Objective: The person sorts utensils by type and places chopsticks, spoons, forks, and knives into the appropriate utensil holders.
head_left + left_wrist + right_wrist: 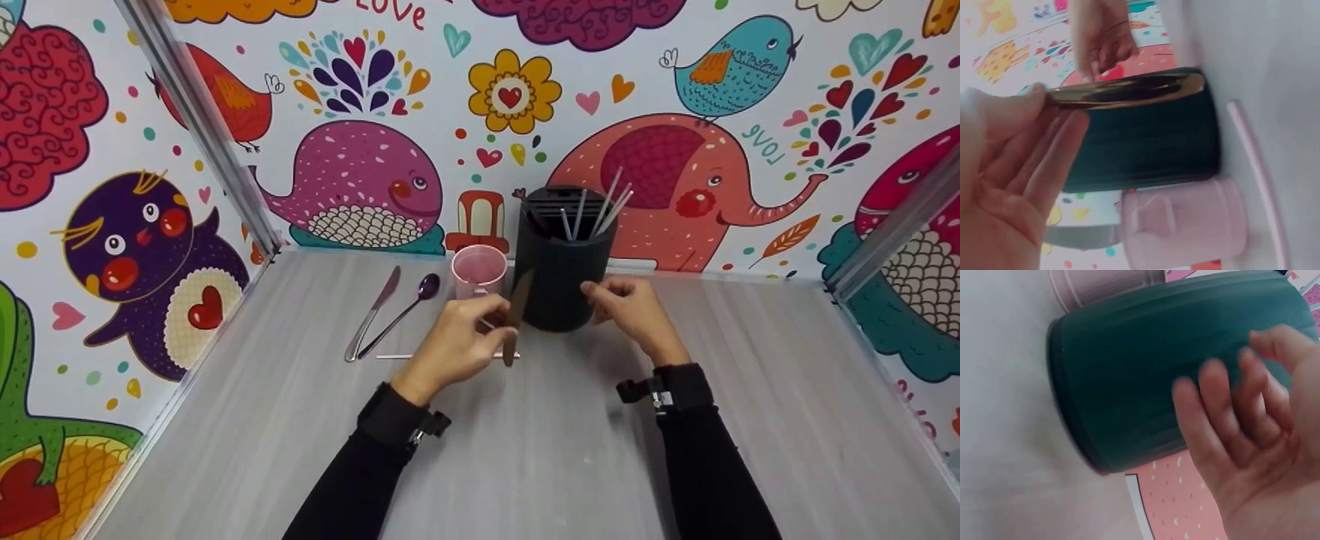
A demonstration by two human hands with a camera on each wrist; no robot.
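Note:
My left hand [459,341] pinches a shiny, gold-brown knife [514,319] between thumb and fingers, in front of a black knife block [559,289]. In the left wrist view the knife's rounded end [1188,84] points toward the tabletop. My right hand [634,307] is at the block's right side, thumb close to its wall. Its fingers [1216,382] are loosely bent and hold nothing in the right wrist view. Several thin silvery rods [611,206] stick up from the block's slotted top. A pink mug [478,270] stands left of the block, handle toward me.
Left of the mug, a knife [373,313] and a dark spoon [400,313] lie on the grey table [555,465]. A thin pale pink straw [1261,169] lies in front of the mug, partly behind my left hand. Patterned walls [510,150] close off the back and sides.

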